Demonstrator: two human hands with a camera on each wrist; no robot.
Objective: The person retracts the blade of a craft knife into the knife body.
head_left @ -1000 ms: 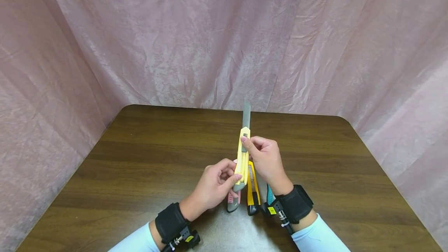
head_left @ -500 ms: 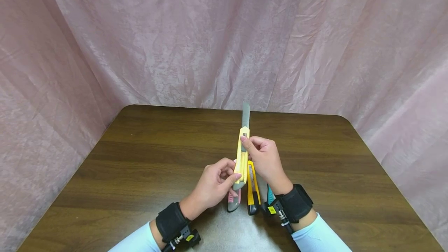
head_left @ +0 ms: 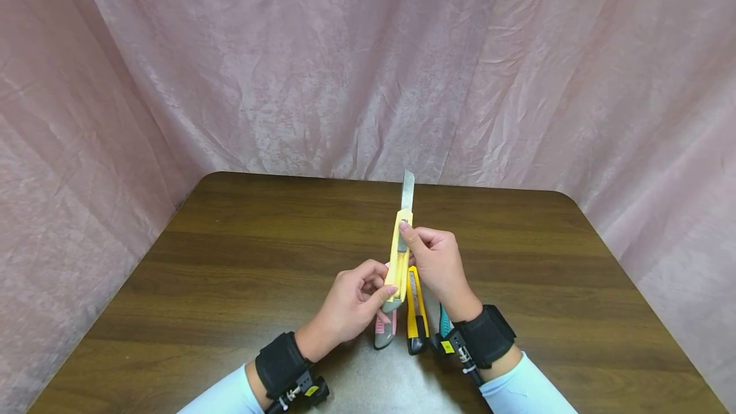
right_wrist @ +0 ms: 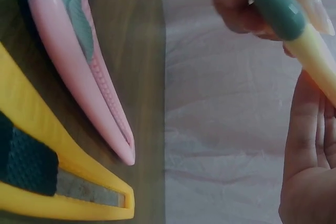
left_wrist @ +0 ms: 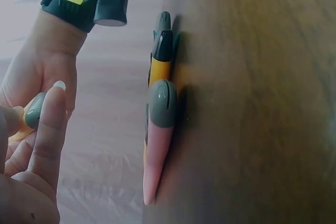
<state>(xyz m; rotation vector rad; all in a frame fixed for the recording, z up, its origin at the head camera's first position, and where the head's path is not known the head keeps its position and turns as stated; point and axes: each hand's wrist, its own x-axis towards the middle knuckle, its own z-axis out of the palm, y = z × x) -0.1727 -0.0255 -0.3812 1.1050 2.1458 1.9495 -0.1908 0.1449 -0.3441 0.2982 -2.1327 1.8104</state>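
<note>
Both hands hold a pale yellow utility knife (head_left: 395, 273) raised above the table, its long blade (head_left: 407, 190) extended and pointing away. My left hand (head_left: 349, 306) pinches the grey butt end between thumb and fingers. My right hand (head_left: 439, 264) grips the body near the front, thumb on the grey slider. Below them lie a pink utility knife (left_wrist: 160, 148) with a grey end, an orange-yellow one (head_left: 415, 312) with a black end, and a teal one (head_left: 445, 321) partly hidden by the right wrist. In the right wrist view, the pink and orange-yellow knives show no blade sticking out.
The knives lie on a brown wooden table (head_left: 259, 241) with rounded far corners. A pink curtain (head_left: 322, 69) hangs behind it and along the sides. Each wrist wears a black strap (head_left: 282, 366) with a small camera.
The yellow knife's blade tip has swung slightly to the right and the right hand has shifted a touch with it. The blade stays extended; the left hand keeps its hold.
</note>
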